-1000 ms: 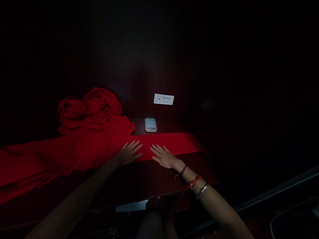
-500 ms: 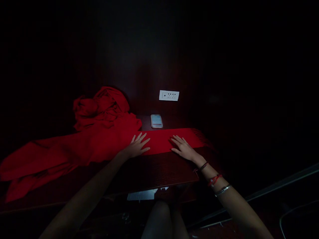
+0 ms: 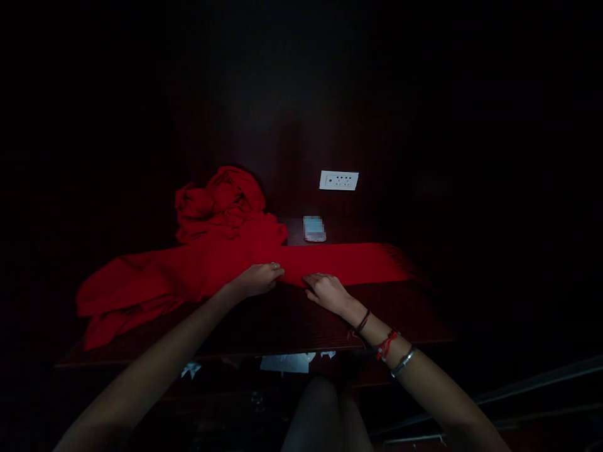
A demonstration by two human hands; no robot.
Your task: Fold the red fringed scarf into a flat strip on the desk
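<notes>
A long red scarf (image 3: 358,262) with a fringed right end lies across the dark wooden table. Its left part is rumpled and runs into a bunched heap of red cloth (image 3: 221,207). My left hand (image 3: 260,279) is closed at the scarf's near edge, fingers curled together on the fabric. To its right, my right hand (image 3: 328,294) rests on the near edge with bent fingers, its thumb apart from them. Bracelets circle the right wrist and forearm, and a ring shows on the left hand.
A small pale blurred object, perhaps a phone (image 3: 314,229), lies behind the scarf. A white wall socket (image 3: 339,181) is above it. Below the table's front edge (image 3: 264,356) are white papers (image 3: 285,363) and my knees. The surroundings are very dark.
Both hands lay flat with spread fingers before. Now the left has curled closed on the scarf, and the right has moved left toward it with bent fingers. The view has shifted left.
</notes>
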